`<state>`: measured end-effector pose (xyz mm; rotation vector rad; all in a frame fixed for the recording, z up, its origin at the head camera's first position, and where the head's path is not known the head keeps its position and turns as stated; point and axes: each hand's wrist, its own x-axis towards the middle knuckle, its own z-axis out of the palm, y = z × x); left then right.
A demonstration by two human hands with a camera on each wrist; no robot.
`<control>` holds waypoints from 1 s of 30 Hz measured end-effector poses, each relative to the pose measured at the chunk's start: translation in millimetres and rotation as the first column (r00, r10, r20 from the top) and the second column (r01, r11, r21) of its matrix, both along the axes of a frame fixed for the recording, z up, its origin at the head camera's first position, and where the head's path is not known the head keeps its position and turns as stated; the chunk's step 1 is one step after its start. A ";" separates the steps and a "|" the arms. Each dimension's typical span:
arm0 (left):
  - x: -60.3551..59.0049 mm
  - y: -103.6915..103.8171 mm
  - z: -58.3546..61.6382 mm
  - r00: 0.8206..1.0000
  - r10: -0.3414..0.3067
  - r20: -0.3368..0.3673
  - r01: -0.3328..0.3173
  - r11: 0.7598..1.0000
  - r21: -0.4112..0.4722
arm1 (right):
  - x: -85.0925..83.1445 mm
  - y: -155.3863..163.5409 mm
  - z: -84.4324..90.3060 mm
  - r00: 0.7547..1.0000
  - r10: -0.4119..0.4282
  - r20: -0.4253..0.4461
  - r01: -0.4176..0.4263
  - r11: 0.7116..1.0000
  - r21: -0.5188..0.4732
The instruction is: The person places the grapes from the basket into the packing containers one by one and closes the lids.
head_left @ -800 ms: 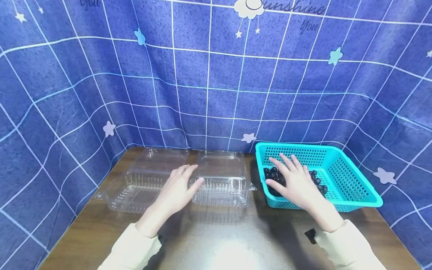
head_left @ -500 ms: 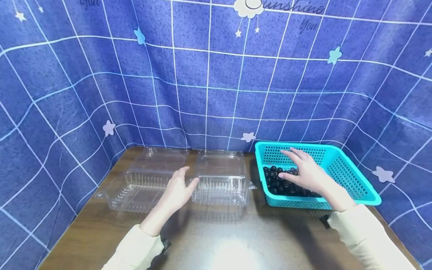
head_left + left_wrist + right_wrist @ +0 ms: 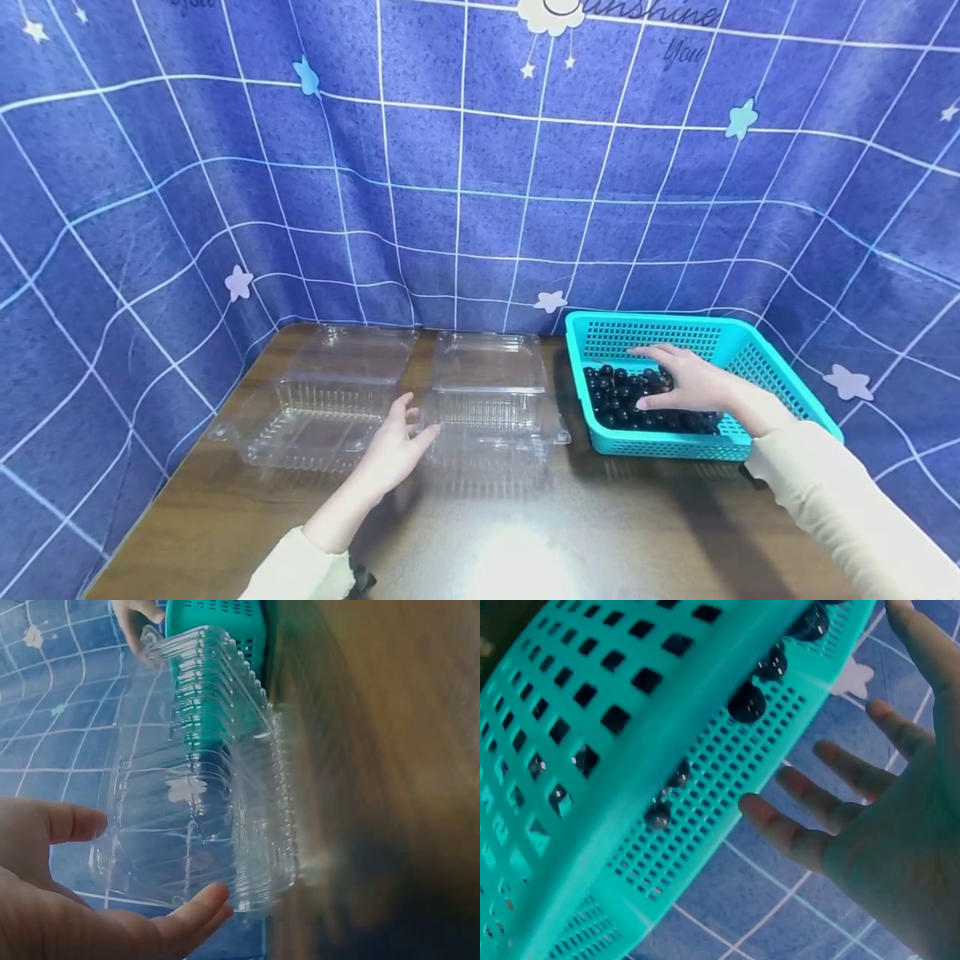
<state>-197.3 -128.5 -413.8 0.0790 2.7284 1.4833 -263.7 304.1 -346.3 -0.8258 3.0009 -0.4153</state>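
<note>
In the head view, my left hand (image 3: 393, 450) is at the left side of the right clear plastic clamshell box (image 3: 487, 408), whose lid stands back. Its thumb and fingers are spread around the box's corner in the left wrist view; whether they touch it I cannot tell. My right hand (image 3: 690, 383) hovers over a turquoise basket (image 3: 675, 446), fingers apart and slightly bent, holding nothing. Black grapes (image 3: 618, 400) lie in the basket's left and front part, some behind the hand. The right wrist view shows the spread right hand (image 3: 885, 802) beside the basket rim.
A second open clear clamshell box (image 3: 315, 429) stands to the left of the first. A blue curtain (image 3: 495, 208) with white lines and stars hangs behind and at both sides of the brown wooden table (image 3: 450, 550).
My right hand has shifted right and lower over the basket, uncovering more grapes. My left hand has come down slightly, and the right box's front has moved toward me.
</note>
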 end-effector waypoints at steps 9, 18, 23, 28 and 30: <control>12.5 -4.9 -15.0 0.995 -0.034 0.093 0.017 0.983 0.184 | 2.3 -11.1 -15.8 0.999 0.019 0.035 -0.021 0.998 0.061; 15.5 -9.2 -21.8 0.986 -0.069 0.155 0.030 0.970 0.243 | 2.4 -17.8 -18.1 0.995 0.088 -0.049 -0.078 0.983 0.166; 14.3 -11.2 -25.4 0.981 -0.063 0.183 0.009 0.959 0.284 | 0.1 -22.4 -19.5 0.980 0.189 -0.054 -0.179 0.972 0.151; 14.9 -12.3 -28.9 0.978 -0.055 0.200 -0.013 0.945 0.326 | -3.4 -25.2 -21.3 0.978 0.205 0.051 -0.210 0.967 0.146; 15.2 -12.6 -30.4 0.979 -0.052 0.198 -0.016 0.946 0.324 | -5.5 -26.2 -22.2 0.976 0.198 0.093 -0.211 0.965 0.153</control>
